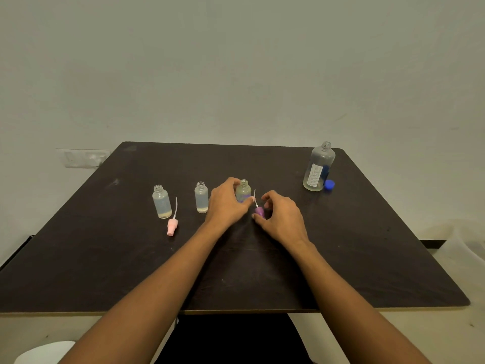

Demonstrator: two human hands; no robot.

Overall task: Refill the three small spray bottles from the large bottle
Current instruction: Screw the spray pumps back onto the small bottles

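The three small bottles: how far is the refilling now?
Done: all three small bottles stand uncapped, as does the large bottle, its blue cap beside it. In hand: left hand steadies the rightmost one; right hand is at the purple sprayer. Left: pouring; they look nearly empty.

My left hand hides the lower left of the third small bottle, my right hand covers part of the purple sprayer, and the large bottle's label is too small to read.
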